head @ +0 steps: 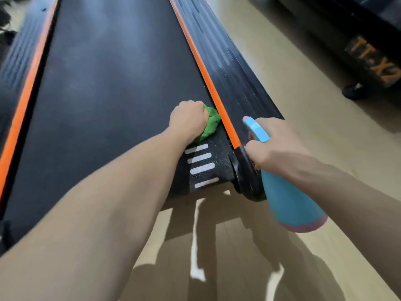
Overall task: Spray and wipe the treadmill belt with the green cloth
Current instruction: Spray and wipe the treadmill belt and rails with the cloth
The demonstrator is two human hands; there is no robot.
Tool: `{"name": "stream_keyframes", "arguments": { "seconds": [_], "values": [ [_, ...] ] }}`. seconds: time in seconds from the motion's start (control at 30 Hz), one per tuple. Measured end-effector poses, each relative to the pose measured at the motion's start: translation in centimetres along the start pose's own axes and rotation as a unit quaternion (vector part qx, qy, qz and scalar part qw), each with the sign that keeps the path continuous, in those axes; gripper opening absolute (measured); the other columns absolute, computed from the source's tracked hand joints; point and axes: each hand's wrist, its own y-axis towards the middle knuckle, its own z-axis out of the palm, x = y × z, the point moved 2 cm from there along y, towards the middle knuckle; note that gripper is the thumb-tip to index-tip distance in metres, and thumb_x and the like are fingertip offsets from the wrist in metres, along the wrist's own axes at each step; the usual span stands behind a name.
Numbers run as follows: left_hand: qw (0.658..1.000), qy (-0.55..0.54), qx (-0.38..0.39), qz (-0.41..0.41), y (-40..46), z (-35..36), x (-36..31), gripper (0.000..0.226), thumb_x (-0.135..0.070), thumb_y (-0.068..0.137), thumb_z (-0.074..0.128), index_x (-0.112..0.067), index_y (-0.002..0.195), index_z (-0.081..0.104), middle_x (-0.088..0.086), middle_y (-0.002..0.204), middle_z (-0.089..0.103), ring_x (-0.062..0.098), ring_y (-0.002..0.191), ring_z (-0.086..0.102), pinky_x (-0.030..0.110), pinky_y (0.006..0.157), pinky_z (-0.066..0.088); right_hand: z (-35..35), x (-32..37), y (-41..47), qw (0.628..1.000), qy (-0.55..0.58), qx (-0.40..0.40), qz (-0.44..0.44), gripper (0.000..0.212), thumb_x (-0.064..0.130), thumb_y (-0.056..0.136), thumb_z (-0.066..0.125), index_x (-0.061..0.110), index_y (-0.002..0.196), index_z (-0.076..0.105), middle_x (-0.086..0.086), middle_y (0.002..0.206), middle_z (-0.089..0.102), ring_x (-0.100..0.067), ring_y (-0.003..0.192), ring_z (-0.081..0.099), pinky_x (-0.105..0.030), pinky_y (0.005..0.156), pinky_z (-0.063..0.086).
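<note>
The left hand (pixel 188 120) squeezed the green cloth (pixel 210 123) on the belt (pixel 112 88), by its right edge. The right hand (pixel 275 146) held the blue spray bottle (pixel 288 198), seemingly above the floor (pixel 314 109).

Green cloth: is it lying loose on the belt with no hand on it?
No, the left hand holds the green cloth bunched against the belt, beside the orange stripe.

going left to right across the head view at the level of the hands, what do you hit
left orange stripe → treadmill belt → left hand → green cloth → right orange stripe → spray bottle held in right hand
</note>
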Motion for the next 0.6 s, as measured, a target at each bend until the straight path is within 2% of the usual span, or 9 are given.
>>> {"name": "stream_keyframes", "arguments": {
  "seconds": [0.07,0.13,0.2,0.27,0.4,0.5,0.6],
  "values": [
    [1.0,-0.017,-0.01,0.017,-1.6,-0.8,-0.8,0.031,-0.03,0.099,0.035,-0.01,0.086,0.055,0.017,0.095,0.063,0.039,0.093,0.056,0.04,0.074,0.04,-0.7,-0.3,-0.2,1.0,0.003,-0.01,-0.001,0.037,0.029,0.055,0.041,0.006,0.082,0.053,-0.013,0.078,0.065,-0.038,0.076,0.066,-0.048,0.071,0.056],
    [0.993,-0.05,-0.059,0.085,-4.7,-1.6,-1.2,0.03,-0.031,0.098,0.038,-0.012,0.077,0.048,0.013,0.082,0.059,0.036,0.081,0.054,0.041,0.071,0.041,-1.0,-0.6,-0.1,1.0,-0.005,-0.013,-0.005,0.04,0.028,0.055,0.04,0.006,0.084,0.054,-0.013,0.078,0.065,-0.038,0.077,0.065,-0.047,0.07,0.055],
    [0.979,-0.058,-0.105,0.163,-7.6,-2.2,-1.6,0.03,-0.031,0.097,0.04,-0.011,0.078,0.051,0.01,0.076,0.057,0.032,0.075,0.052,0.043,0.069,0.042,-0.9,-0.7,-0.1,1.0,-0.013,-0.014,-0.016,0.039,0.03,0.055,0.04,0.006,0.083,0.054,-0.013,0.077,0.063,-0.039,0.076,0.062,-0.046,0.067,0.053],
    [0.971,-0.027,-0.112,0.209,-9.5,-1.0,-2.3,0.029,-0.031,0.098,0.042,-0.011,0.08,0.054,0.009,0.076,0.055,0.03,0.073,0.05,0.044,0.068,0.042,-0.6,-0.6,0.2,1.0,-0.003,-0.011,-0.024,0.034,0.031,0.056,0.04,0.008,0.079,0.051,-0.013,0.076,0.061,-0.04,0.074,0.062,-0.047,0.066,0.052],
    [0.979,0.01,-0.109,0.174,-9.1,1.7,-2.7,0.028,-0.029,0.094,0.043,-0.012,0.075,0.055,0.008,0.071,0.055,0.032,0.068,0.052,0.044,0.061,0.044,0.6,-0.5,1.0,0.999,0.016,0.014,-0.024,0.011,0.024,0.072,0.052,0.017,0.07,0.045,-0.009,0.078,0.06,-0.038,0.075,0.068,-0.047,0.072,0.057],
    [0.98,-0.016,-0.1,0.173,-8.3,2.2,-2.6,0.027,-0.028,0.093,0.041,-0.013,0.072,0.051,0.008,0.068,0.054,0.03,0.065,0.05,0.041,0.059,0.043,1.1,-0.5,1.6,0.999,0.015,0.027,-0.021,0.015,0.014,0.077,0.055,0.016,0.068,0.043,-0.011,0.082,0.061,-0.039,0.078,0.068,-0.049,0.074,0.058],
    [0.988,0.009,-0.105,0.113,-5.6,1.7,-2.3,0.026,-0.026,0.09,0.044,-0.017,0.065,0.043,0.006,0.063,0.055,0.029,0.059,0.052,0.034,0.05,0.034,1.1,-0.3,1.9,0.999,0.009,0.036,-0.009,0.01,0.012,0.076,0.052,0.015,0.07,0.045,-0.01,0.08,0.063,-0.037,0.078,0.069,-0.046,0.072,0.057]
  ]
}}
